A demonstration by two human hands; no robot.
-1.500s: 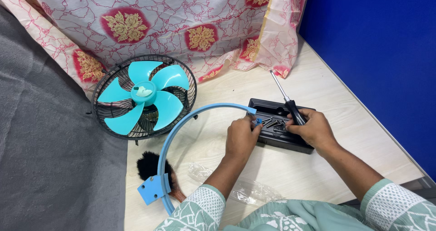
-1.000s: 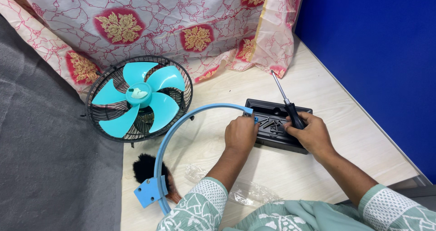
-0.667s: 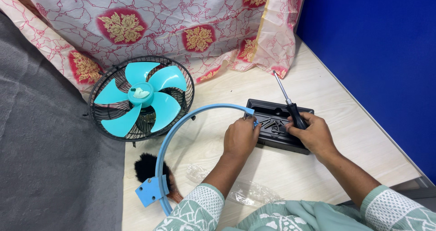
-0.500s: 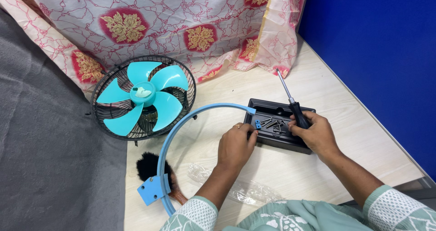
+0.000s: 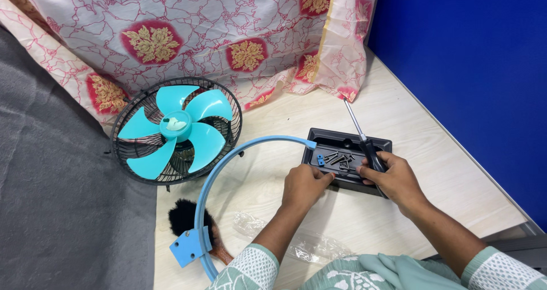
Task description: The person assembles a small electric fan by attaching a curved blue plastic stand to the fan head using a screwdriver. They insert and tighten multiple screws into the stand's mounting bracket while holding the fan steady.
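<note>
My left hand (image 5: 303, 187) rests on the pale wooden table with its fingers curled, just in front of the black plastic tray (image 5: 375, 144), and holds nothing I can see. Inside the tray lie several dark screws (image 5: 339, 159) and a small blue clip (image 5: 320, 160). My right hand (image 5: 393, 179) grips the black handle of a screwdriver (image 5: 362, 142), whose shaft points up and away over the tray. A curved blue plastic ring (image 5: 228, 164) arcs from the tray's left edge down to a blue bracket (image 5: 185, 246).
A fan with turquoise blades in a black wire grille (image 5: 175, 131) lies at the left. A black brush (image 5: 186, 218) and a clear plastic bag (image 5: 307, 245) sit near the table's front edge. Patterned cloth (image 5: 216, 33) covers the back; a blue wall (image 5: 473, 56) stands right.
My left hand has let go of the small blue clip, which now lies in the tray, and has drawn back toward me. My right hand keeps its hold on the screwdriver.
</note>
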